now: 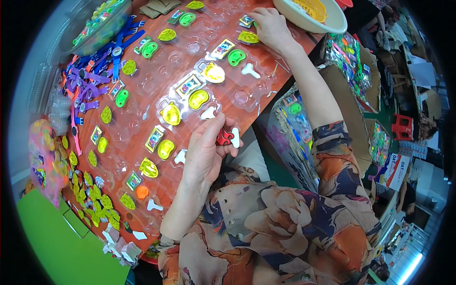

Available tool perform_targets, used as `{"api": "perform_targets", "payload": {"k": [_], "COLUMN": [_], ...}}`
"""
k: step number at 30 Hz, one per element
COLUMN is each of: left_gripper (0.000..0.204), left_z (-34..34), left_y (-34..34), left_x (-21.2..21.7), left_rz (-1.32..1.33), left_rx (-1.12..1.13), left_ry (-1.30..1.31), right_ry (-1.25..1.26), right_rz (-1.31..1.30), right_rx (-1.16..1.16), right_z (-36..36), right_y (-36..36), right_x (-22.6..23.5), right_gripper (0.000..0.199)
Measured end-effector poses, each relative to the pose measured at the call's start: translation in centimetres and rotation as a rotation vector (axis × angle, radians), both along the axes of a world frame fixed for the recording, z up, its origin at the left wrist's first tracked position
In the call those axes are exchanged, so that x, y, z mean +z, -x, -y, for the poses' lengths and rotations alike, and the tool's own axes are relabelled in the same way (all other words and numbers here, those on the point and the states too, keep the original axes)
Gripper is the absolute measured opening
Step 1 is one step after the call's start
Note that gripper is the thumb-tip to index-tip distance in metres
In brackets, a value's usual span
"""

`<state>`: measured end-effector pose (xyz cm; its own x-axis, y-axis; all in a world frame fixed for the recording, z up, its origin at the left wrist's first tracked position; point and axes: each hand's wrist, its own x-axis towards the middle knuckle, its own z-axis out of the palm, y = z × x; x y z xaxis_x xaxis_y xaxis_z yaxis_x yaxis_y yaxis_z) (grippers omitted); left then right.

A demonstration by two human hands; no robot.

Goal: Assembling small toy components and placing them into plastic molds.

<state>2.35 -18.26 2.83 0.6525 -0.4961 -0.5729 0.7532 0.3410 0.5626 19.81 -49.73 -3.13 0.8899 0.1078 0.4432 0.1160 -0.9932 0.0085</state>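
My left hand (203, 149) is closed around several red pieces (225, 137) with a flame-like pattern, with a white T-shaped piece (235, 137) at their outer end. It is above the near edge of the reddish-brown table (190, 46). Farther off, at the far right, my right hand (272, 29) has its fingers bent down at a small picture card (246, 21), beside a yellow patterned piece (248, 37). Clear plastic blister trays (240, 96) lie in rows between the hands, holding picture cards (189, 85), green oval pieces (236, 57), yellow ones (198, 99) and white T-shaped pieces (207, 113).
Toy watches (90, 80) and a clear tub (102, 29) of colourful bits occupy the far left. Loose yellow pieces (97, 202) are heaped near left. A white basin (327, 24) stands beyond my right hand. Open cartons (349, 104) of packed toys stand right of the table.
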Motion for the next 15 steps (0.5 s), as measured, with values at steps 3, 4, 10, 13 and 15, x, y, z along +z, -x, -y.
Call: {"api": "perform_targets", "payload": {"k": [3,4,10,13,15], "left_gripper": [0.032,0.032,0.030,0.030,0.029], "left_z": [-0.4,-0.5,-0.6,-0.6,-0.5], "left_y": [0.4,0.4,0.3,0.2,0.2], "left_x": [-0.1,-0.1,-0.6,-0.5,-0.3], "left_rz": [-0.008,-0.012,-0.015,-0.010,-0.012], "left_rx": [0.013,0.016,-0.001,0.016,0.044], "left_ry": [-0.007,-0.016,0.019,0.015,0.060], "right_ry": [-0.106,-0.206,-0.209,-0.266,-0.313], "right_rz": [-0.125,-0.158,-0.071,-0.033,-0.033], "right_rx": [-0.094,-0.133,-0.032,0.006,0.015], "right_z": [-0.8,-0.8,-0.3,-0.6,-0.6], "right_y": [0.0,0.1,-0.1,-0.5,-0.8], "right_x": [-0.1,-0.1,-0.6,-1.1,-1.3], "right_gripper": [0.030,0.030,0.022,0.019,0.018]}}
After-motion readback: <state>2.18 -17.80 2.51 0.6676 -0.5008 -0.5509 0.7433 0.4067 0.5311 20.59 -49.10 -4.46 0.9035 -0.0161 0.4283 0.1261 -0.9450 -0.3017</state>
